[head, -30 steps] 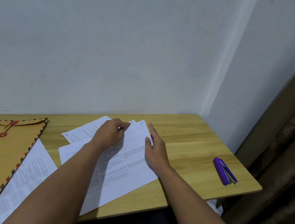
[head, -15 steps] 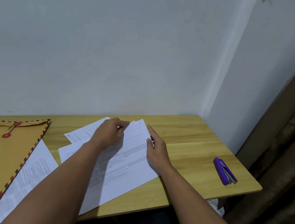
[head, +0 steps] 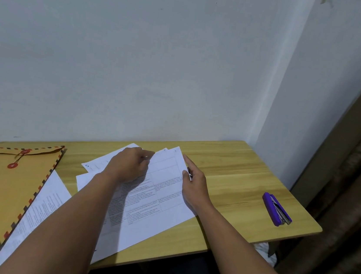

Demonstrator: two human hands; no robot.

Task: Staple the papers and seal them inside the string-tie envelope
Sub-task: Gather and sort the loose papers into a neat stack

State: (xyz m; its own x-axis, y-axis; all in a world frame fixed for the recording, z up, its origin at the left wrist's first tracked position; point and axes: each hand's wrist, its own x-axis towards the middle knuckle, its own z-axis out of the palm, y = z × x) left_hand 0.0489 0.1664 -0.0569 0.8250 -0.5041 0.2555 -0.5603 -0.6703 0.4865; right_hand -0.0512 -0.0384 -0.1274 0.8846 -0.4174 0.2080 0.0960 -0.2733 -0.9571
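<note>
Several printed white papers lie fanned in the middle of the wooden table. My left hand rests on their far part, its fingers curled at the top edge of the upper sheet. Along the stack's right edge, my right hand pinches the sheets with the thumb on top and the fingers beside the edge. The brown string-tie envelope, with red discs and a striped border, lies flat at the left, untouched. A purple stapler lies at the table's right end, well away from both hands.
One more printed sheet pokes out from under the envelope's right side. White walls stand close behind and to the right of the table. A brown curtain hangs at the far right. The table's near edge is just below the papers.
My left hand's fingers have curled back from the top corner of the upper sheet. My right thumb has moved slightly onto the paper edge. Envelope and stapler have not moved.
</note>
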